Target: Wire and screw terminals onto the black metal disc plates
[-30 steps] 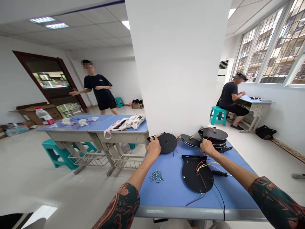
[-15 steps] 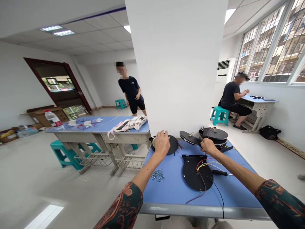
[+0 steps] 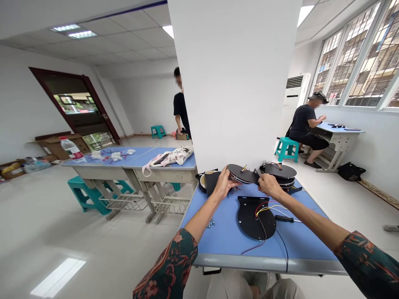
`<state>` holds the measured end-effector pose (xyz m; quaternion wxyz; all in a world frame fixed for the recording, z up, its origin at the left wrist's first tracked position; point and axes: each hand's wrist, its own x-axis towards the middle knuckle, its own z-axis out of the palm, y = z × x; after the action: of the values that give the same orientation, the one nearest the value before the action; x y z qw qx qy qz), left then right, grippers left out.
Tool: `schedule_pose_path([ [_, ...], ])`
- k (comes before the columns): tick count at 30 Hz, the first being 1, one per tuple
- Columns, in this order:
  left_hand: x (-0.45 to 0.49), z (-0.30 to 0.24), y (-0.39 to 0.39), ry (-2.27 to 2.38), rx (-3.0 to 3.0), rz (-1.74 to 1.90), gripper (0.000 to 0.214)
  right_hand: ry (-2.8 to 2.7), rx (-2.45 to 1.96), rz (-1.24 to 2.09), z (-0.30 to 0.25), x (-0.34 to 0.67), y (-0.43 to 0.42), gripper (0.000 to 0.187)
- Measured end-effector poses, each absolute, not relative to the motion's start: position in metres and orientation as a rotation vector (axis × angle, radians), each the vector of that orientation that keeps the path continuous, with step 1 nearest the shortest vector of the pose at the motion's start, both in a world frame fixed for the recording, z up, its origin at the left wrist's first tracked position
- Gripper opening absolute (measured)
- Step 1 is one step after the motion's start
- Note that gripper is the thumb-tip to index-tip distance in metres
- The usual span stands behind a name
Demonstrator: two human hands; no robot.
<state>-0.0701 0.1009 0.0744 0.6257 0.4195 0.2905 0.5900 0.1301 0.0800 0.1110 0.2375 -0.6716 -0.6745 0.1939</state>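
On the desk (image 3: 218, 245), a screwdriver (image 3: 284, 219) lies right of an apparent mounting plate (image 3: 251, 220).

Held disc (image 3: 242, 173): black metal, matt, smooth. Flat plate (image 3: 249, 220) on table: same matt black metal. Wires (image 3: 264, 209): glossy plastic insulation, red and yellow. Screwdriver (image 3: 284, 219): black plastic handle, bright steel shaft. Screws (image 3: 211, 223): shiny silvery metal. Near tabletop (image 3: 299, 249): smooth blue laminate, faint sheen. Sleeve (image 3: 170, 265), near left: patterned cloth, matt. Tote bag (image 3: 171, 157), far left: soft printed cloth. Stool (image 3: 288, 149), far right: teal moulded plastic. Floor (image 3: 46, 232): pale, glossy, reflecting ceiling light.
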Motion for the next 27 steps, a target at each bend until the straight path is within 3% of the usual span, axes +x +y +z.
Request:
schedule_pose_path([
  [12,-0.081,0.072,0.093,0.6,0.908,1.24,0.057,-1.763,-1.705,0.554,0.125,0.134,0.057,0.031],
  [21,-0.067,0.076,0.093,1.045,0.882,1.355,0.027,-1.633,-1.598,0.673,0.134,0.137,0.059,0.025],
  [27,-0.128,0.098,0.101,1.254,0.769,1.612,0.035,-1.528,-1.461,0.577,0.167,0.179,0.074,0.022],
])
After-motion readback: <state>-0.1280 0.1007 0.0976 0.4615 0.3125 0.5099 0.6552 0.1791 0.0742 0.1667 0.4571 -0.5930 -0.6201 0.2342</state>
